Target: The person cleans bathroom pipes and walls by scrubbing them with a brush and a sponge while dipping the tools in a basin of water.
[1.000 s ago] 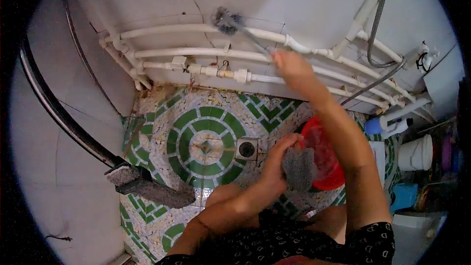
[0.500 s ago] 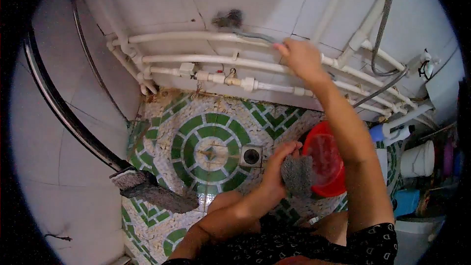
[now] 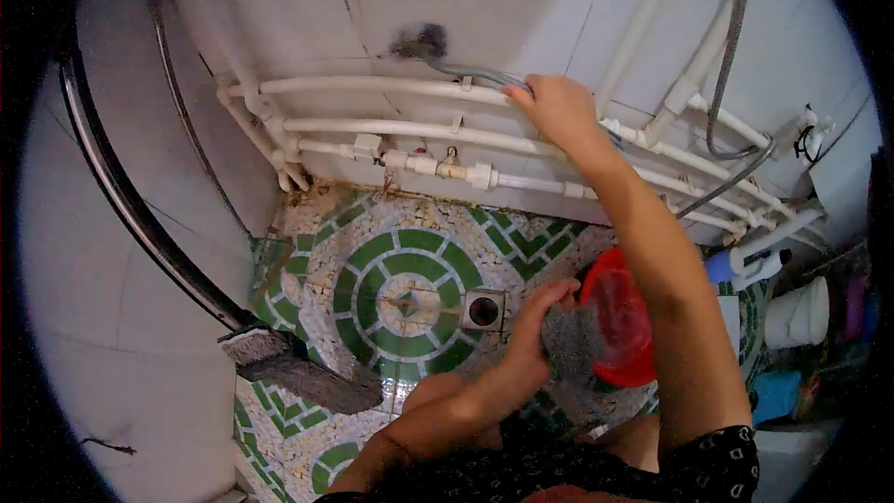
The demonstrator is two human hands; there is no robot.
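Observation:
My right hand [image 3: 559,114] is closed around the grey handle of a brush [image 3: 475,71]. The brush's dark, bristly head [image 3: 421,41] lies against the white tiled wall, just above the top pipe. Lower down, my left hand [image 3: 531,340] grips a shaggy grey cloth or mop pad [image 3: 570,343], partly covering its palm. That pad hangs beside the left rim of a red basin [image 3: 622,378], which holds cloudy liquid. My right forearm hides part of the basin.
White pipes [image 3: 391,86] with valves run along the wall. A flat mop [image 3: 307,382] leans at the left. The green-patterned floor has a drain [image 3: 483,311]. A white bucket [image 3: 796,315], bottles and a grey hose [image 3: 719,102] are at the right.
The brush head has moved slightly left and up along the wall with my right hand. The whole view has shifted a little. My left hand still holds the grey pad by the basin.

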